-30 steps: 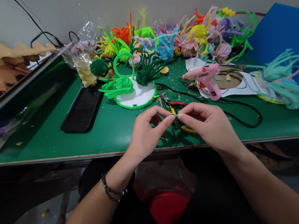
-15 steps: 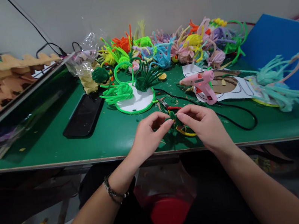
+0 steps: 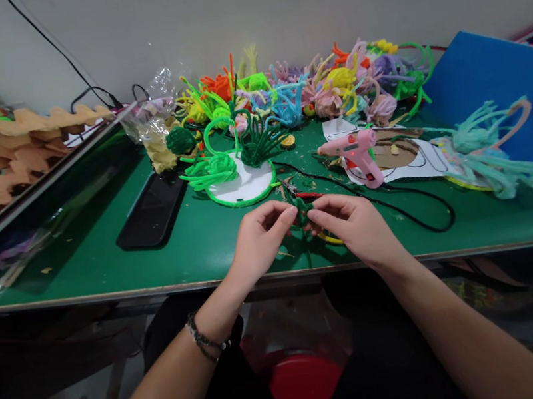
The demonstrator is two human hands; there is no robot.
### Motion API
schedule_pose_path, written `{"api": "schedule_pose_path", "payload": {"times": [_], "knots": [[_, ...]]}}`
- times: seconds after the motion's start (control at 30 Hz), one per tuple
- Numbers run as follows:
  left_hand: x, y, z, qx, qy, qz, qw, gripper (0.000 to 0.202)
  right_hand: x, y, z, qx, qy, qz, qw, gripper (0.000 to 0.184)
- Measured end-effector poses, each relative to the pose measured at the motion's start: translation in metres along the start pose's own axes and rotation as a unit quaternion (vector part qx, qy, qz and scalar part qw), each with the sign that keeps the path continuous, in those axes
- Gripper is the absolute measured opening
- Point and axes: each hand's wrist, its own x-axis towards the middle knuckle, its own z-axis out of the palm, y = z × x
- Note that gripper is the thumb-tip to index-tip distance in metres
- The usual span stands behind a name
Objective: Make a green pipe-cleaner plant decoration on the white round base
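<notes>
Between my fingertips is a small bundle of dark green pipe cleaners [image 3: 302, 210], partly hidden by my fingers. My left hand [image 3: 263, 235] pinches its left side, and my right hand [image 3: 351, 223] pinches the right side. Just beyond and beneath them lie pliers with red and yellow handles [image 3: 310, 195], partly covered by my hands. Farther off, a white disc [image 3: 250, 185] edged in bright green carries a light green pipe-cleaner tuft [image 3: 218, 166] and a dark green one [image 3: 258, 143].
A pink glue gun [image 3: 357, 152] rests on the right, its black cord [image 3: 430, 208] looping over the green table [image 3: 204, 250]. A black phone [image 3: 151, 211] lies left. Colourful pipe-cleaner pieces [image 3: 291, 98] line the wall. A blue board [image 3: 496, 89] leans at right.
Both hands have shifted slightly left, and the green bundle has turned between the fingertips. The view has tilted a little; the things on the table stay where they were.
</notes>
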Motion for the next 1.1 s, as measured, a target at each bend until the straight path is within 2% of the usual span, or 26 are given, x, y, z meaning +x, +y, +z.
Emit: {"api": "schedule_pose_path", "payload": {"times": [0.1,0.23,0.37,0.47,0.67,0.77,0.9,1.1], "knots": [[0.003,-0.005,-0.002,0.034,0.017,0.003,0.999,0.013,0.003,0.002,0.000,-0.016,0.011,-0.012,1.000,0.011],[0.011,-0.014,-0.009,0.081,0.060,0.008,0.995,0.014,0.010,0.009,-0.004,-0.077,0.057,-0.053,0.994,0.015],[0.014,-0.018,-0.014,0.069,0.083,0.020,0.994,0.014,0.012,0.017,-0.011,-0.157,0.098,-0.111,0.977,0.017],[0.013,-0.016,-0.014,0.041,0.088,0.035,0.995,0.011,0.011,0.022,-0.014,-0.176,0.109,-0.132,0.970,0.018],[0.009,-0.014,-0.010,0.022,0.055,0.058,0.997,0.007,0.008,0.024,-0.011,-0.235,0.034,-0.201,0.950,0.022],[0.007,-0.015,-0.009,0.046,0.042,0.083,0.995,0.006,0.008,0.025,-0.010,-0.271,0.031,-0.242,0.931,0.021],[0.006,-0.014,-0.010,0.053,0.094,0.076,0.991,0.008,0.008,0.027,-0.011,-0.306,0.019,-0.276,0.911,0.019],[0.007,-0.012,-0.013,0.038,0.153,0.063,0.986,0.009,0.006,0.029,-0.010,-0.353,-0.049,-0.312,0.881,0.030]]}}
